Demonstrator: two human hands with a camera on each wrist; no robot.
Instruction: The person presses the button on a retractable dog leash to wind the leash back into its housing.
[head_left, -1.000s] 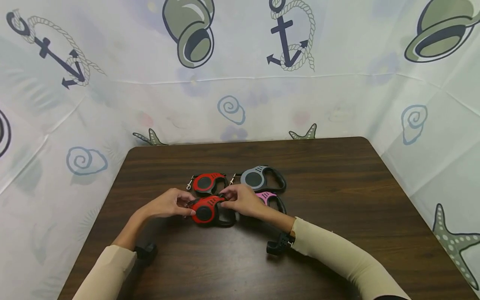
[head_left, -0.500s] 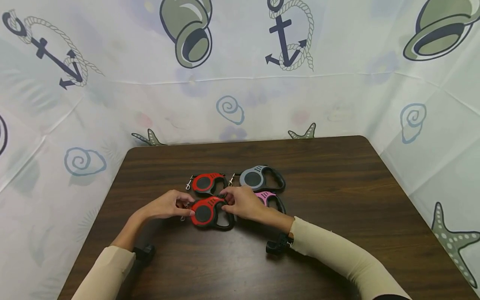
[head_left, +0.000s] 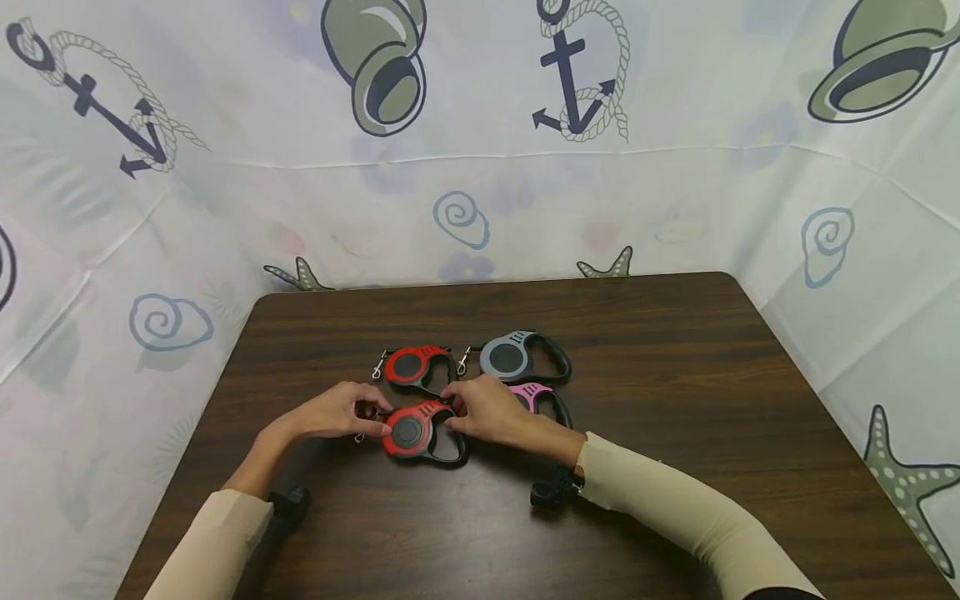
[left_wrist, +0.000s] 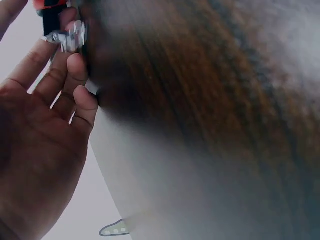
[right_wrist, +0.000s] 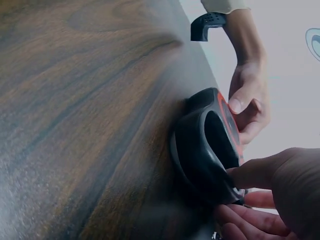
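Note:
The front red retractable dog leash [head_left: 408,432] lies on the brown table between both hands. My left hand [head_left: 333,410] holds its left end, with the thumb on the casing edge and the fingers bent behind it. In the left wrist view a metal clip [left_wrist: 74,38] hangs beside those fingers. My right hand [head_left: 487,408] pinches the upper part of the leash's black handle [right_wrist: 200,155], thumb on the near side and fingers beyond. Just behind lies another red leash [head_left: 408,367]. Beside the right hand is a pink leash [head_left: 534,391], partly hidden by it.
A grey leash [head_left: 506,358] with a black handle lies at the back, right of the rear red one. The wooden table [head_left: 645,350] meets a patterned cloth [head_left: 525,208] at its far edge. A black wrist camera [head_left: 553,490] sits on the right wrist.
The front red leash has shifted slightly toward the person, away from the rear red one, and its face has tilted. Both hands keep their hold and barely move.

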